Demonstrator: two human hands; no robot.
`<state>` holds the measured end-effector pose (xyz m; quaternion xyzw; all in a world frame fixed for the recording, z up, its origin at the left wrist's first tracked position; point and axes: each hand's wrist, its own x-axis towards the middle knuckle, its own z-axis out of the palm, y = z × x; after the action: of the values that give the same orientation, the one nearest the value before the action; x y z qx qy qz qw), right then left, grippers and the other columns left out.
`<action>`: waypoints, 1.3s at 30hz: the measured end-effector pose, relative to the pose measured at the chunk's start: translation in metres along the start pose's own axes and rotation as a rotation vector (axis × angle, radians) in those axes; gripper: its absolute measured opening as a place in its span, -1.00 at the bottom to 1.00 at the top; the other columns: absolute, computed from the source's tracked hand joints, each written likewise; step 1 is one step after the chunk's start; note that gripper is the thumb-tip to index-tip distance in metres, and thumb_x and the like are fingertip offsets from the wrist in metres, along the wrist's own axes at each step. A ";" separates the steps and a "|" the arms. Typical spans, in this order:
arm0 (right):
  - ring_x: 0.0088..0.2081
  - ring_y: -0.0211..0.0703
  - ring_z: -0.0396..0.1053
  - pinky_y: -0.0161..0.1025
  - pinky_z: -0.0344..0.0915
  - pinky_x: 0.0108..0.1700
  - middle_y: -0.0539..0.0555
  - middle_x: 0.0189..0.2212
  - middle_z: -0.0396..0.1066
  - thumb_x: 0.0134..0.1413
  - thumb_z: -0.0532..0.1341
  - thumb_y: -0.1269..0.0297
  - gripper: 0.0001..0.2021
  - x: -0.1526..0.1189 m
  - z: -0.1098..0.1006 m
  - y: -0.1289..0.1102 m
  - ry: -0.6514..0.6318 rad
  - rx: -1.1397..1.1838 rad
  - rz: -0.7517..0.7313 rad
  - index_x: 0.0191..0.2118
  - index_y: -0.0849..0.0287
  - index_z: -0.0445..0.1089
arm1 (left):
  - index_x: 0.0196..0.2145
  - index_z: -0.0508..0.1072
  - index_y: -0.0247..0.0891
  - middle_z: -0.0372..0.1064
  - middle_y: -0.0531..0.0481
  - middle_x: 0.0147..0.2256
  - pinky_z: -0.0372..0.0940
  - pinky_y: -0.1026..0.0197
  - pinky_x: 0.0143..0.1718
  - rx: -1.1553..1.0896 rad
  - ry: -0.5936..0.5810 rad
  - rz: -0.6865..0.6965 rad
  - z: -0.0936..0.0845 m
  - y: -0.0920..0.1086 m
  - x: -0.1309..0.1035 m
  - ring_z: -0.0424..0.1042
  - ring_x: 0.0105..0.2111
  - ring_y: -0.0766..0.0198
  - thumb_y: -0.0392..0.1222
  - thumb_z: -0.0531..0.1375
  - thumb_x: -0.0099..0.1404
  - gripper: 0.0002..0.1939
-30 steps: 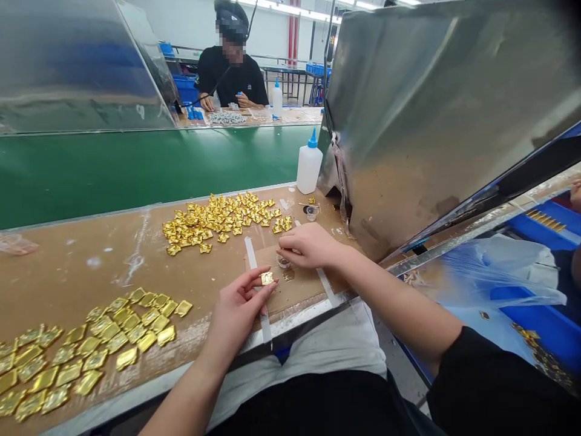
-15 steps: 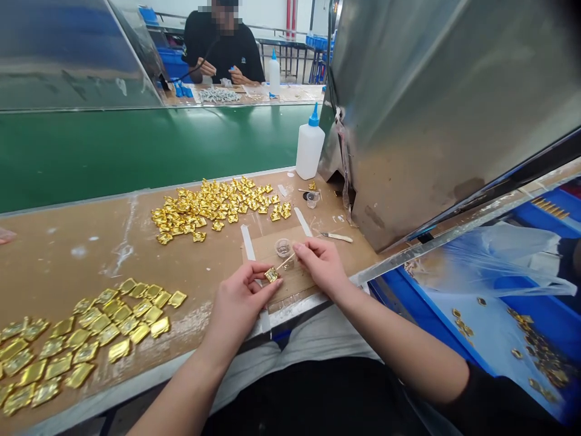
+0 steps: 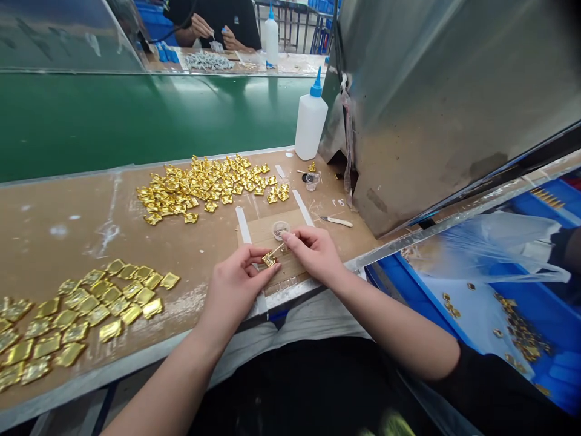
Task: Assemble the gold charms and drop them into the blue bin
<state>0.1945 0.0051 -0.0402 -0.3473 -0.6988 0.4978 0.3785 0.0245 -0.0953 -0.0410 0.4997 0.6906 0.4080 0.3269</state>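
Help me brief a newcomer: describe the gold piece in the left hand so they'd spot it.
Find the brown bench before the green surface. By its near edge, the left hand pinches the gold piece, just nearer than a clear cup. Unlike the loose gold pieces on the bench, it is held, the right hand pointing a thin stick at it.

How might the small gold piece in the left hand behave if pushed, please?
The gold piece would probably slide rather than roll, given its squarish outline. Its shine suggests a smooth, perhaps slippery surface. It is likely light, as the left hand pinches it between thumb and fingers.
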 end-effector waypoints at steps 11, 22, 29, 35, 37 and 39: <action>-0.47 -0.25 0.10 -0.25 0.06 -0.38 -0.07 -0.57 0.11 0.31 0.23 -0.10 -0.50 -0.002 -0.001 0.001 0.038 -0.050 -0.016 -0.54 0.14 0.26 | -0.14 0.57 -0.16 0.46 0.13 -0.48 0.22 0.25 -0.50 0.042 0.036 0.012 0.000 0.001 0.000 0.36 -0.59 0.30 0.06 0.43 0.25 -0.67; -0.44 -0.23 0.10 -0.20 -0.10 -0.35 -0.04 -0.52 0.21 0.45 0.15 0.15 -0.59 0.046 -0.027 -0.013 -0.128 -0.706 -0.348 -0.48 0.14 0.17 | -0.11 0.56 -0.14 0.36 0.20 -0.54 0.19 0.26 -0.45 0.038 0.023 0.024 -0.002 0.000 0.001 0.30 -0.58 0.32 0.00 0.40 0.31 -0.73; -0.47 -0.24 0.02 -0.18 -0.18 -0.37 -0.04 -0.57 0.17 0.30 0.22 0.27 -0.61 0.059 -0.025 -0.021 -0.256 -0.815 -0.293 -0.54 0.14 0.11 | -0.10 0.56 -0.15 0.34 0.19 -0.55 0.19 0.26 -0.46 0.019 0.015 0.012 -0.002 0.001 0.001 0.30 -0.59 0.30 0.03 0.39 0.30 -0.71; -0.51 -0.27 0.02 -0.23 -0.01 -0.40 -0.10 -0.61 0.05 0.32 0.21 0.07 -0.53 0.034 -0.019 -0.008 0.120 -0.074 -0.083 -0.56 0.10 0.07 | -0.12 0.57 -0.16 0.37 0.17 -0.54 0.17 0.26 -0.50 0.009 0.021 -0.011 -0.001 0.003 0.000 0.29 -0.61 0.31 0.05 0.40 0.27 -0.69; -0.52 -0.27 0.04 -0.23 0.02 -0.41 -0.09 -0.61 0.09 0.31 0.22 0.00 -0.51 0.019 -0.012 -0.005 0.133 0.034 -0.023 -0.57 0.10 0.12 | -0.13 0.57 -0.16 0.34 0.18 -0.57 0.16 0.26 -0.51 0.009 0.016 -0.007 -0.001 0.003 0.000 0.29 -0.62 0.30 0.05 0.40 0.27 -0.69; -0.51 -0.27 0.06 -0.24 0.03 -0.41 -0.08 -0.60 0.11 0.28 0.25 -0.04 -0.51 0.007 -0.005 -0.004 0.089 0.038 -0.002 -0.57 0.12 0.18 | -0.14 0.56 -0.16 0.33 0.19 -0.59 0.15 0.27 -0.52 0.006 0.009 0.002 -0.001 0.002 0.000 0.29 -0.62 0.29 0.06 0.41 0.26 -0.69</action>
<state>0.1949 0.0122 -0.0336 -0.3613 -0.6721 0.4945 0.4162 0.0245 -0.0949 -0.0383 0.4996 0.6929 0.4082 0.3220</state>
